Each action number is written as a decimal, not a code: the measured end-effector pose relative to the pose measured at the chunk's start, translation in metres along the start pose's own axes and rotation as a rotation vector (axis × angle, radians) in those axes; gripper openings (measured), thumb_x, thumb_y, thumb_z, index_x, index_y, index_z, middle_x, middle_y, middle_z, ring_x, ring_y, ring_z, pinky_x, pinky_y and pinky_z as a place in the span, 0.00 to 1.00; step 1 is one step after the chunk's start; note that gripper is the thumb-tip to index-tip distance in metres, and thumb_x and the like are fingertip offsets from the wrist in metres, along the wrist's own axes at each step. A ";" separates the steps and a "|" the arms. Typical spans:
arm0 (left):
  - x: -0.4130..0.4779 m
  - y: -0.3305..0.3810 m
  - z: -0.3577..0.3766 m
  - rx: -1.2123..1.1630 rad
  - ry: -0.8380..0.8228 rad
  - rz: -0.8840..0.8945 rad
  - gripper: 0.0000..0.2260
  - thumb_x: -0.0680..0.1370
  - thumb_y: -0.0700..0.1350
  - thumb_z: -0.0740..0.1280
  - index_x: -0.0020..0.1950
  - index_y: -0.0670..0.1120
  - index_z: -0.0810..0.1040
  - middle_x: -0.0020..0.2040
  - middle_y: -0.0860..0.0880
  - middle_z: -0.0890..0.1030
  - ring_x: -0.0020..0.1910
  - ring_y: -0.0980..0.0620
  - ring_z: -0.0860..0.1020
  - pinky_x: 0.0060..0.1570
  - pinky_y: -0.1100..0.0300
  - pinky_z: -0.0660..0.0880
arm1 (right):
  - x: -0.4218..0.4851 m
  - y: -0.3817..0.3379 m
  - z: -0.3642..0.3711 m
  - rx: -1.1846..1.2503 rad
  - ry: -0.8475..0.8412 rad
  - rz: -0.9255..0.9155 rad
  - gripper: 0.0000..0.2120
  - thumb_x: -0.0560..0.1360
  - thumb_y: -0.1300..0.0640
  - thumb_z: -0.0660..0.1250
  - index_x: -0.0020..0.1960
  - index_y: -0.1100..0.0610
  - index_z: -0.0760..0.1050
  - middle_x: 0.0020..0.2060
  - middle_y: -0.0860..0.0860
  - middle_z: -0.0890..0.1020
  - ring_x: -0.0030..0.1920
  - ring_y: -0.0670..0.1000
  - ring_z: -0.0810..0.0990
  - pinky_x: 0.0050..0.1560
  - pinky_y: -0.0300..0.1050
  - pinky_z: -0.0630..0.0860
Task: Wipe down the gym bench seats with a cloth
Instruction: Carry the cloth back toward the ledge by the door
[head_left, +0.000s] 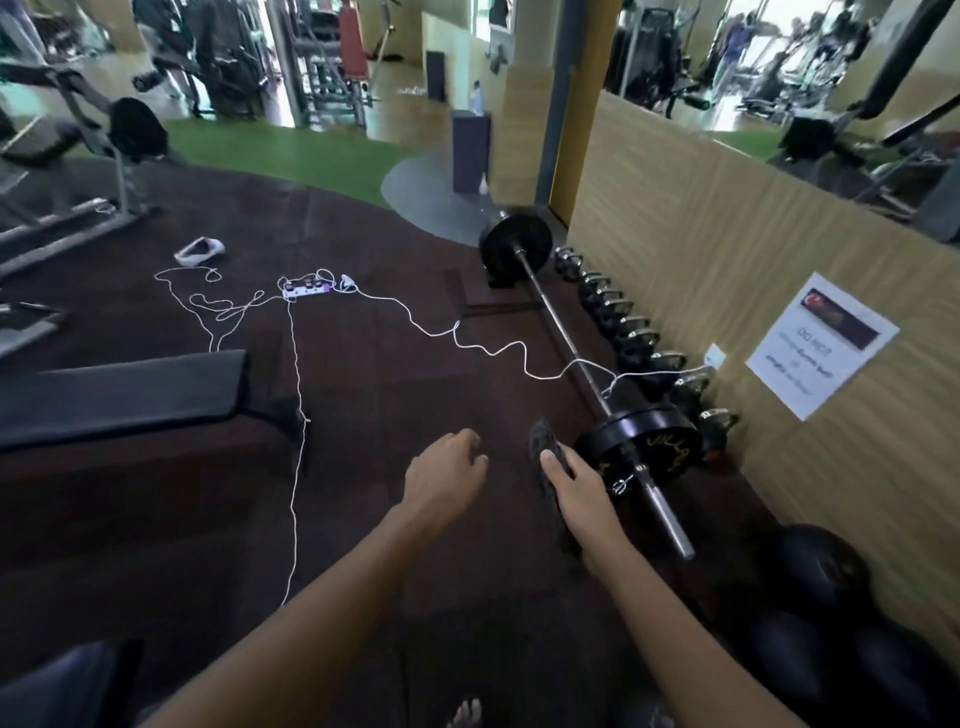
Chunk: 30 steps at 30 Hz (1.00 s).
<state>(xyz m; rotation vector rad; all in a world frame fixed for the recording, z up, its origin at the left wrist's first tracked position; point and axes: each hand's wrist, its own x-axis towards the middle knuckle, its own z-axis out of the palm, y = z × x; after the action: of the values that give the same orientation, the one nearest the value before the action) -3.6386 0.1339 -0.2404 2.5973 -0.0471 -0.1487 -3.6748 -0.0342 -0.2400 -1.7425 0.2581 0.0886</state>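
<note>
Left hand (447, 475): reached forward over the floor, fingers loosely curled, holding nothing. Right hand (576, 491): thumb and fingers grip a dark cloth (540, 441), which sticks up past the thumb and trails down beside the wrist. The two hands are near each other but not touching.

Bench pad (130, 395): dark, flat, at the left, well apart from both hands. Its squared end faces right; its far long edge is clean against the floor. The cloth is not on it.

Dark rubber floor (389, 395): an open stretch lies between the bench end and the hands, crossed by one white cable (293, 467) running toward the viewer. A second white cable (483, 348) snakes from a power strip (306, 288) to the right wall.

Barbell (561, 332): lies on the floor just right of the right hand; near plate (644, 447) close to the cloth. A row of kettlebells (639, 338) sits between the bar and the wood-panel wall (727, 234), which bears a paper notice (821, 343). Dark balls (821, 571) lie at the lower right. Green turf (291, 150) edges the floor beyond.
</note>
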 end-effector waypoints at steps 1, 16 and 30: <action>0.031 -0.005 -0.002 -0.007 -0.003 -0.015 0.14 0.78 0.51 0.60 0.62 0.51 0.75 0.58 0.51 0.79 0.58 0.47 0.77 0.58 0.49 0.73 | 0.032 -0.005 0.004 -0.004 -0.008 -0.002 0.14 0.83 0.51 0.61 0.66 0.50 0.77 0.57 0.45 0.82 0.60 0.46 0.79 0.67 0.51 0.74; 0.464 -0.065 -0.043 0.038 -0.001 -0.231 0.15 0.79 0.53 0.60 0.63 0.52 0.75 0.60 0.52 0.79 0.60 0.49 0.77 0.57 0.52 0.74 | 0.492 -0.077 0.085 0.043 -0.194 0.044 0.08 0.82 0.53 0.62 0.55 0.46 0.80 0.52 0.48 0.85 0.54 0.48 0.83 0.60 0.51 0.78; 0.881 -0.094 -0.128 0.009 0.041 -0.369 0.12 0.78 0.52 0.61 0.60 0.52 0.76 0.58 0.51 0.79 0.59 0.48 0.77 0.56 0.53 0.74 | 0.927 -0.188 0.165 0.008 -0.343 0.086 0.09 0.82 0.53 0.63 0.56 0.46 0.81 0.50 0.45 0.86 0.55 0.47 0.83 0.63 0.51 0.76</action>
<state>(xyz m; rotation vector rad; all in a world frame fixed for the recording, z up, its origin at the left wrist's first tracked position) -2.7487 0.2243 -0.2646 2.5927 0.4480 -0.2264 -2.7187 0.0446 -0.2783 -1.6765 0.0809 0.4442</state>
